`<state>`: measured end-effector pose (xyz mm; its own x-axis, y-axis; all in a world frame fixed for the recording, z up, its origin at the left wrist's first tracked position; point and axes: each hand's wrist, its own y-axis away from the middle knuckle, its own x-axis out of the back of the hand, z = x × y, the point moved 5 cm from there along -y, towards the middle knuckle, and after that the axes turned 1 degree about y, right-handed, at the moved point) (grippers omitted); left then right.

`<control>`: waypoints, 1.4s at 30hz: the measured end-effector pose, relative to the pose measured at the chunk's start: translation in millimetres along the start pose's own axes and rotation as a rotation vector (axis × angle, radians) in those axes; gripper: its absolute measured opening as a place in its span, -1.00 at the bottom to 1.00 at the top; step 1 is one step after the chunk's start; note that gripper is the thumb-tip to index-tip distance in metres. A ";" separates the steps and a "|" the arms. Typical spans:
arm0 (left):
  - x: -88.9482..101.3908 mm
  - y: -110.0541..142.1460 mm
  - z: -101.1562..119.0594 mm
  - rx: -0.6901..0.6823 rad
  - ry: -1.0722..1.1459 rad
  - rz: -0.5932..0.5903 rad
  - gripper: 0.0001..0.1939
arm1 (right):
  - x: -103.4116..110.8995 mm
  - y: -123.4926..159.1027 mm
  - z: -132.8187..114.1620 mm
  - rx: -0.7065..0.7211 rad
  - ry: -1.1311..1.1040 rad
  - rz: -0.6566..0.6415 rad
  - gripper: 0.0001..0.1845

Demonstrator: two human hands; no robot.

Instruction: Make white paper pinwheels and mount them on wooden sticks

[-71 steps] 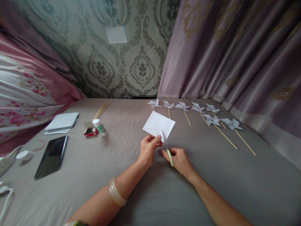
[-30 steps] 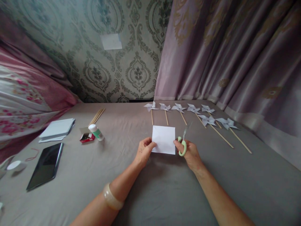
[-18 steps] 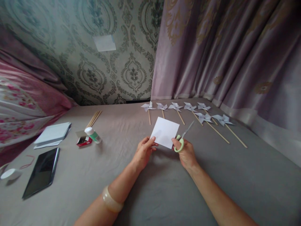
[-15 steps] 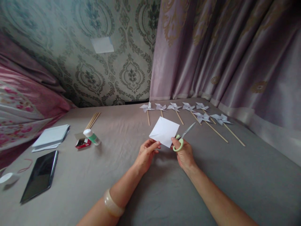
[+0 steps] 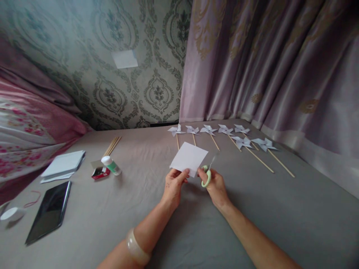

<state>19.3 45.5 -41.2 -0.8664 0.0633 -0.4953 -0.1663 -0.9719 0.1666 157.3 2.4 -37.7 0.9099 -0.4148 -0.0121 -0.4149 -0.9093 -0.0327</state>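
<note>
A square of white paper (image 5: 189, 158) is pinched along its near edge by my left hand (image 5: 175, 184), thumb on top. Green-handled scissors (image 5: 206, 178) sit in my right hand (image 5: 217, 187), the thumb through one loop and the blades pointing up and away. Just right of the paper's lower corner, the right thumb is close to it; I cannot tell whether they touch. The blades look blurred. Beyond the paper, several white paper pinwheels (image 5: 208, 129) on wooden sticks lie in rows.
To the left stand a glue stick (image 5: 111, 165) and an open red box (image 5: 100, 173) beside several wooden sticks (image 5: 112, 145). Farther left are a stack of paper (image 5: 63, 163), a black tablet (image 5: 49, 213), a white round object (image 5: 12, 214) and a red string (image 5: 33, 200).
The paper has shifted left and turned slightly in my left hand. My right hand with the scissors has moved left, its thumb no longer over the paper. The view has tilted slightly.
</note>
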 end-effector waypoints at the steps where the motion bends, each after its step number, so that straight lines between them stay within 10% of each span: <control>1: 2.4 -2.2 3.1 -0.012 0.010 0.016 -0.72 | 0.1 0.5 -0.3 -0.034 0.069 -0.049 -0.56; 7: 13.0 -10.5 19.7 -0.058 0.079 0.084 -0.69 | -8.0 13.1 -4.1 -0.092 0.409 -0.414 -0.49; 15: 4.3 -4.7 28.0 -0.066 0.079 0.071 -0.70 | -17.7 26.8 -9.9 -0.055 0.576 -0.575 -0.50; 42: -0.1 -0.7 22.2 -0.062 0.109 0.061 -0.69 | -15.5 23.3 -3.8 -0.134 0.472 -0.471 -0.42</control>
<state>9.0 51.1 -22.3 -0.8169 -0.0177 -0.5765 -0.0827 -0.9856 0.1474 133.5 -12.6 -34.5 0.9077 0.0838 0.4112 0.0013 -0.9804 0.1971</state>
